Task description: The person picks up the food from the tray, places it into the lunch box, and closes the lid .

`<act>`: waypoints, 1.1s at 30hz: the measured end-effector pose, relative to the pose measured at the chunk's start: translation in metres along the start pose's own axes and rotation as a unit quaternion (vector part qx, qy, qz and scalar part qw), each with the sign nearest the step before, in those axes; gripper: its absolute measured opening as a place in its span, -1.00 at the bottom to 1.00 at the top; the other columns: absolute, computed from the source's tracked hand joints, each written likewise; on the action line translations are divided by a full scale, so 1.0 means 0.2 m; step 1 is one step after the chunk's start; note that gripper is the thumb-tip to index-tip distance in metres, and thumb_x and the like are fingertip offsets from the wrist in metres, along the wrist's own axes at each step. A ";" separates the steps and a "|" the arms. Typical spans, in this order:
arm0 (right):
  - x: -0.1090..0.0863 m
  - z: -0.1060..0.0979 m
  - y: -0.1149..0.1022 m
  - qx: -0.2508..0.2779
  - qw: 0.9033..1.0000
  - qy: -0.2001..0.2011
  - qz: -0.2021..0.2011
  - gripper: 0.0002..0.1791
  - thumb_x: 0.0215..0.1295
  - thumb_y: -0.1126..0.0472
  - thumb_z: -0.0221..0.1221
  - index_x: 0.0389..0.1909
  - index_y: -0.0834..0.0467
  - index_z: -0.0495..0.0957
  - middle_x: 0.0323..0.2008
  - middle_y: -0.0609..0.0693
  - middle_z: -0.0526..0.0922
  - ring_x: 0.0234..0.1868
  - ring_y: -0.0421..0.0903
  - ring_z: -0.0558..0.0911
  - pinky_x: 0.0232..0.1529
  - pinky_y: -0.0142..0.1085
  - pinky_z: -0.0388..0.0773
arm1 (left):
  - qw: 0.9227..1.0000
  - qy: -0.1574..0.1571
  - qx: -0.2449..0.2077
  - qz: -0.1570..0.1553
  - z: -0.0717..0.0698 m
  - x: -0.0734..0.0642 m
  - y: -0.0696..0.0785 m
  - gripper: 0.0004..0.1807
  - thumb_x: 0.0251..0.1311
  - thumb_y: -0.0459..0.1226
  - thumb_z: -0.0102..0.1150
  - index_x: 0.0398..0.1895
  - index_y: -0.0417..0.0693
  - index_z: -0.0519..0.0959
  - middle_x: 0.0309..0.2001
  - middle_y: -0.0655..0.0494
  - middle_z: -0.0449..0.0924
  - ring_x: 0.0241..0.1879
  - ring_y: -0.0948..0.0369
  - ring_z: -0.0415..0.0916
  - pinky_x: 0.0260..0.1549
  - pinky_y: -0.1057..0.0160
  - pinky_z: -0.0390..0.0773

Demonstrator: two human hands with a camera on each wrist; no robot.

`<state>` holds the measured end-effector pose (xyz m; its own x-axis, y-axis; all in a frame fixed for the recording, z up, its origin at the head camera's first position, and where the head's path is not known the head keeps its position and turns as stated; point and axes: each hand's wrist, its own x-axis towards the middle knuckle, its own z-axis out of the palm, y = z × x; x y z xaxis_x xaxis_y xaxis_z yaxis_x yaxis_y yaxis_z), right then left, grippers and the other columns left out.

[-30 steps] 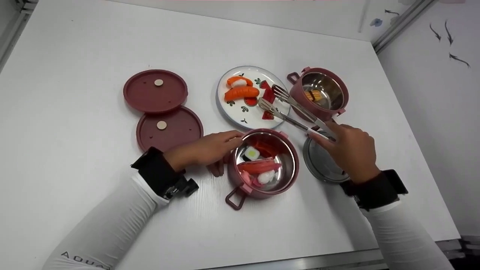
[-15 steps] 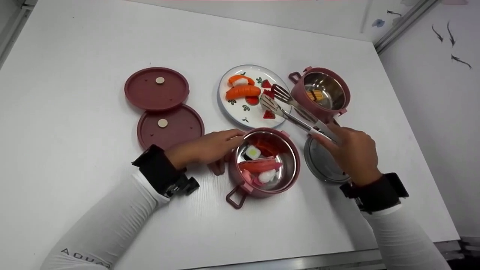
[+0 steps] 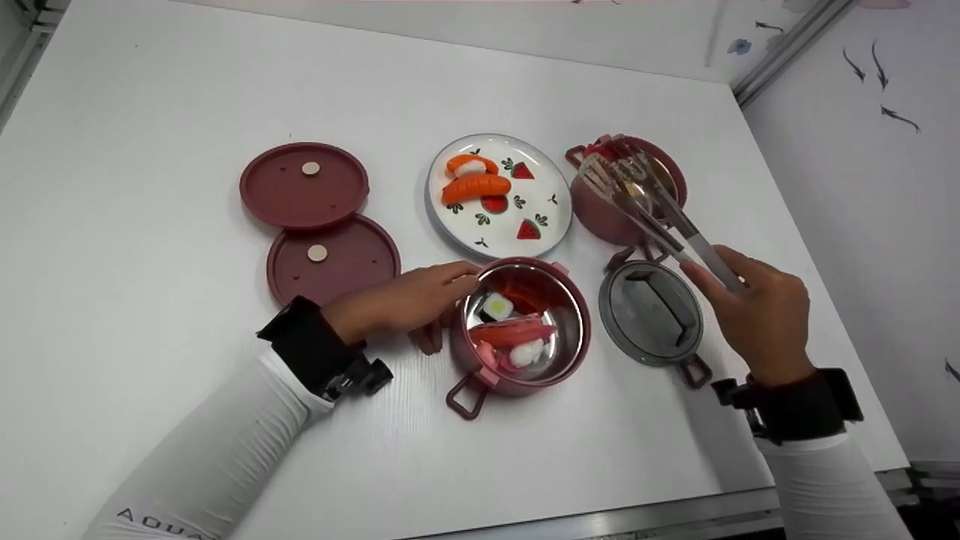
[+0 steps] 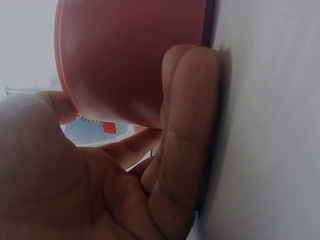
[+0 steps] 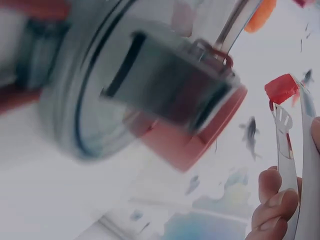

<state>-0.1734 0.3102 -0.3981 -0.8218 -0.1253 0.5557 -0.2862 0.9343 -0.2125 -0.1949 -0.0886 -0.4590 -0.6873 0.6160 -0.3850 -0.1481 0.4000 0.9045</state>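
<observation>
The right hand (image 3: 761, 315) has its grip wrapped round a pair of metal tongs (image 3: 679, 217); between the tongs' tips, in the right wrist view, sits a red food piece (image 5: 281, 88); from the head it shows over the opening of the far dark-pink pot (image 3: 600, 217), the tongs slightly blurred. The left hand (image 3: 416, 300) has its grip cupped about the side of the near dark-pink pot (image 3: 514, 386), thumb by the rim and the other fingers along the outer wall, the lowest down by the white desk (image 3: 165, 210); inside that pot lie a sushi roll slice (image 3: 496, 306), a pinkish-red stick (image 3: 514, 332) and a pink-and-white piece (image 3: 526, 352). Beyond it, the watermelon-patterned plate (image 3: 541, 191) bears an orange-and-white sushi piece (image 3: 471, 165) and, just beside that, a ridged orange sausage (image 3: 476, 187); to the left two maroon lids (image 3: 285, 199) overlap, each with a round cream knob; a round grey lid (image 3: 652, 311) with a strap-like handle lies between the near pot and the right hand.
</observation>
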 end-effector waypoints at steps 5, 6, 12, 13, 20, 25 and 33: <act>-0.01 -0.05 0.08 -0.023 0.999 0.002 0.038 -0.58 0.09 0.03 0.49 -0.12 0.22 0.75 -0.41 0.26 0.75 -0.49 0.23 0.66 -0.50 -0.41 0.24 | 1.000 0.002 -0.001 -0.003 0.00 0.00 0.00 -0.59 0.55 0.11 -0.30 0.32 0.40 0.38 -0.52 -0.12 0.51 -0.67 0.07 0.61 -0.64 0.07 0.70; -0.01 -0.05 0.10 -0.029 0.999 0.000 0.040 -0.57 0.08 0.03 0.49 -0.12 0.23 0.75 -0.41 0.26 0.75 -0.48 0.25 0.66 -0.51 -0.41 0.24 | 1.000 0.003 0.001 -0.002 0.00 0.00 -0.01 -0.59 0.55 0.11 -0.30 0.33 0.41 0.38 -0.53 -0.12 0.51 -0.67 0.07 0.61 -0.64 0.07 0.70; -0.03 -0.07 0.14 -0.051 0.997 -0.011 0.055 -0.54 0.10 0.02 0.48 -0.10 0.27 0.74 -0.41 0.27 0.75 -0.50 0.25 0.65 -0.58 -0.17 0.35 | 1.000 0.005 0.009 0.001 -0.01 0.00 0.01 -0.59 0.54 0.11 -0.30 0.32 0.40 0.37 -0.55 -0.14 0.53 -0.67 0.07 0.61 -0.64 0.05 0.70; -0.03 -0.07 0.13 -0.051 0.997 -0.013 0.061 -0.54 0.10 0.01 0.48 -0.10 0.26 0.74 -0.41 0.27 0.74 -0.50 0.24 0.64 -0.57 -0.12 0.36 | 1.000 0.005 0.009 0.000 -0.01 0.00 0.01 -0.59 0.54 0.11 -0.30 0.33 0.40 0.37 -0.55 -0.14 0.53 -0.67 0.07 0.61 -0.65 0.05 0.69; -0.03 -0.06 0.03 -0.041 0.998 -0.007 0.057 -0.54 0.08 -0.02 0.49 -0.08 0.18 0.75 -0.41 0.22 0.76 -0.48 0.18 0.66 -0.53 -0.22 0.32 | 1.000 0.006 0.006 0.002 0.01 0.00 0.00 -0.59 0.55 0.11 -0.30 0.32 0.42 0.38 -0.51 -0.12 0.50 -0.67 0.07 0.61 -0.65 0.06 0.69; 0.00 0.00 -0.08 -0.022 0.999 -0.022 0.017 -0.55 0.09 0.01 0.49 -0.07 0.19 0.74 -0.39 0.21 0.76 -0.49 0.11 0.64 -0.53 -0.19 0.37 | 1.000 0.006 0.003 0.006 0.01 0.00 -0.01 -0.59 0.54 0.12 -0.30 0.30 0.41 0.40 -0.53 -0.12 0.49 -0.68 0.07 0.61 -0.67 0.07 0.68; 0.06 0.14 -0.22 -0.007 0.996 -0.086 -0.015 -0.51 0.14 -0.09 0.43 -0.05 0.19 0.74 -0.34 0.18 0.78 -0.38 0.11 0.72 -0.46 -0.07 0.57 | 1.000 0.006 -0.002 0.005 0.01 0.00 0.00 -0.59 0.54 0.13 -0.28 0.29 0.40 0.41 -0.53 -0.10 0.47 -0.68 0.07 0.60 -0.67 0.09 0.68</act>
<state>-0.1843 0.2572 -0.4054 -0.8853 -0.2072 0.4163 -0.3057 0.9339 -0.1853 -0.1931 -0.0871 -0.4603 -0.6978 0.6117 -0.3728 -0.1427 0.3913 0.9091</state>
